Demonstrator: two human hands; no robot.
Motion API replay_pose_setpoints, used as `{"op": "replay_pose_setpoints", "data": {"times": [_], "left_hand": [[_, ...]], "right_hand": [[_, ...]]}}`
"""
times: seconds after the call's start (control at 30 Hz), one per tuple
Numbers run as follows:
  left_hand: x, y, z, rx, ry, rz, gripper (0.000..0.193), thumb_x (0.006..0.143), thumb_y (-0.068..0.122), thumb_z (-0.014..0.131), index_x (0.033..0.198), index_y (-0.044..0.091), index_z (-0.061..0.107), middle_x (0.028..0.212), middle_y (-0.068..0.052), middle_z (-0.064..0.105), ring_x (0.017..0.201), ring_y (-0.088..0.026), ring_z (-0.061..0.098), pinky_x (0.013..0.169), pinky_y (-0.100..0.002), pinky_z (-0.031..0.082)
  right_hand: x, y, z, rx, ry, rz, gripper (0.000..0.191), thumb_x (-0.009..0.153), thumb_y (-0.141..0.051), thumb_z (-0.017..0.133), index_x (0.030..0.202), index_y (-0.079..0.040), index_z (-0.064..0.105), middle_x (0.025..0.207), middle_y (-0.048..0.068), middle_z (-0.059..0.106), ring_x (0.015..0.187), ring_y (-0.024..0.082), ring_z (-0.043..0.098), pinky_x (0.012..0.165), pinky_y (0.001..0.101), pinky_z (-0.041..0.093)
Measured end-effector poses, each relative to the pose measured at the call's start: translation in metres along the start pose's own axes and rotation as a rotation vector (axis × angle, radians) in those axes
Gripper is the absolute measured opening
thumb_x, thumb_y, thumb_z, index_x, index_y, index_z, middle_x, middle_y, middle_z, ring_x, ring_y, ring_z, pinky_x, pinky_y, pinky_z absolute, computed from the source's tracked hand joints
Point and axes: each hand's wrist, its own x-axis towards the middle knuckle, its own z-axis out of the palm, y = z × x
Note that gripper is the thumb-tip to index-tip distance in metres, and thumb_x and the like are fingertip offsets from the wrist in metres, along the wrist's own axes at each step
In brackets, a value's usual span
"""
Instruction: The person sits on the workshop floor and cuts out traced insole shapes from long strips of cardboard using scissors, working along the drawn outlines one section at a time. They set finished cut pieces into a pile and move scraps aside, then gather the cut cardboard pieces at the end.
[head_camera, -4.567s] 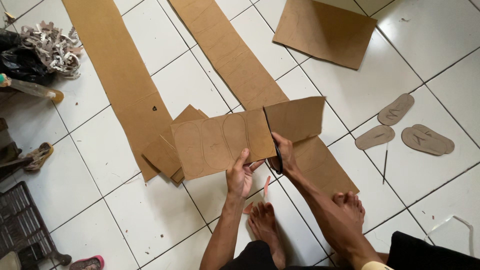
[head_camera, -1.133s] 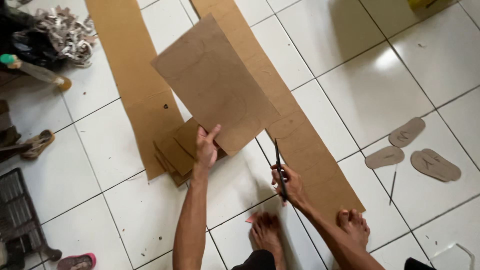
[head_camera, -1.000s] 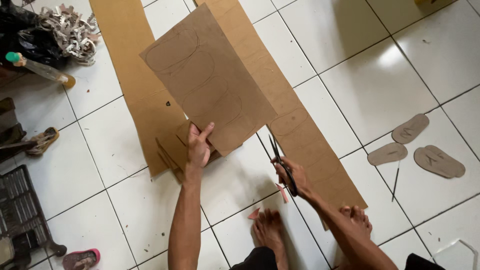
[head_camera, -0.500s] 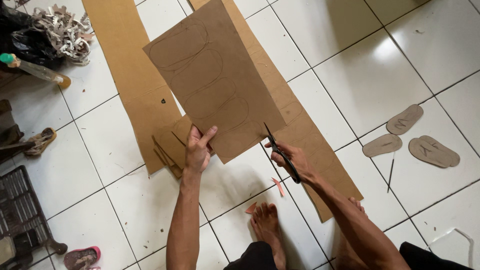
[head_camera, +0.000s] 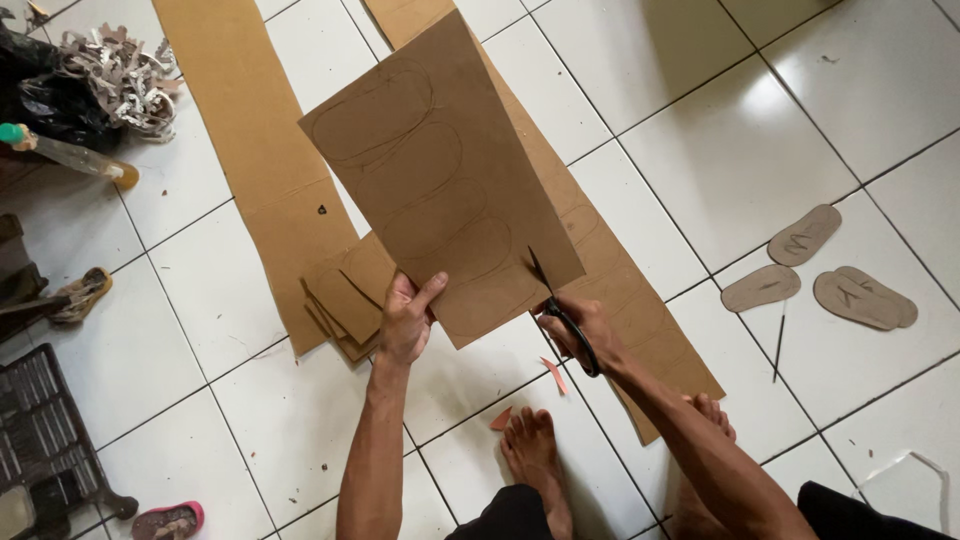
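Fingers of left hand (head_camera: 405, 318) pinch cardboard sheet (head_camera: 440, 175)'s lower edge; right hand (head_camera: 585, 330) grips scissors (head_camera: 560, 315).

Home sandal workshop: white tiled floor (head_camera: 700, 150), cardboard strips (head_camera: 250, 150), cut-out soles (head_camera: 805, 235), scrap heap (head_camera: 125, 70).

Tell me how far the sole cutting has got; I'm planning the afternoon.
Done: three cut soles lie on the tiled floor. In hand: the left hand holds up a cardboard sheet with traced outlines; the right hand has scissors at its lower edge. Left: every outline on that sheet is uncut.
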Motion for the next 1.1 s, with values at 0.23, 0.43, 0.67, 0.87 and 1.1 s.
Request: {"op": "replay_pose_setpoints", "data": {"times": [0.23, 0.43, 0.67, 0.87, 1.1], "left_hand": [[0.003, 0.005, -0.004, 0.007, 0.03, -0.144, 0.049, 0.092, 0.005, 0.074, 0.135, -0.007, 0.054, 0.131, -0.015, 0.062, 0.121, -0.022, 0.061, 0.101, -0.034, 0.055], [0.005, 0.007, -0.001, -0.022, 0.036, -0.125, 0.043, 0.088, 0.003, 0.075, 0.127, -0.008, 0.06, 0.125, -0.018, 0.067, 0.112, -0.025, 0.067, 0.095, -0.037, 0.06], [-0.009, 0.007, 0.01, -0.015, 0.07, -0.142, 0.037, 0.091, 0.003, 0.073, 0.125, -0.008, 0.062, 0.122, -0.016, 0.068, 0.111, -0.023, 0.067, 0.095, -0.035, 0.059], [-0.02, 0.007, 0.018, -0.022, 0.085, -0.206, 0.04, 0.088, 0.002, 0.073, 0.125, -0.007, 0.06, 0.121, -0.015, 0.07, 0.11, -0.022, 0.068, 0.094, -0.034, 0.059], [-0.027, 0.004, 0.016, -0.008, 0.057, -0.193, 0.038, 0.089, 0.001, 0.073, 0.124, -0.008, 0.061, 0.118, -0.016, 0.069, 0.107, -0.023, 0.069, 0.091, -0.036, 0.06]], "right_hand": [[-0.007, 0.005, -0.002, -0.041, -0.063, -0.016, 0.022, 0.094, -0.023, 0.063, 0.096, -0.002, 0.067, 0.059, 0.002, 0.054, 0.049, 0.011, 0.051, 0.045, 0.031, 0.042], [-0.001, -0.009, -0.008, -0.033, -0.171, 0.103, 0.028, 0.09, -0.026, 0.062, 0.106, -0.003, 0.059, 0.06, 0.006, 0.06, 0.05, 0.014, 0.058, 0.048, 0.0326, 0.05], [0.003, -0.024, -0.005, -0.108, -0.141, 0.031, 0.029, 0.094, -0.028, 0.058, 0.102, -0.002, 0.066, 0.068, 0.002, 0.067, 0.052, 0.011, 0.062, 0.047, 0.0321, 0.051], [0.001, -0.006, -0.007, -0.126, -0.115, -0.084, 0.021, 0.079, -0.001, 0.059, 0.099, 0.0, 0.066, 0.057, 0.004, 0.057, 0.048, 0.012, 0.054, 0.045, 0.0321, 0.047], [-0.002, 0.015, 0.001, -0.183, -0.007, -0.256, 0.013, 0.078, 0.004, 0.06, 0.089, 0.001, 0.065, 0.052, 0.005, 0.048, 0.045, 0.011, 0.044, 0.041, 0.0327, 0.035]]}}
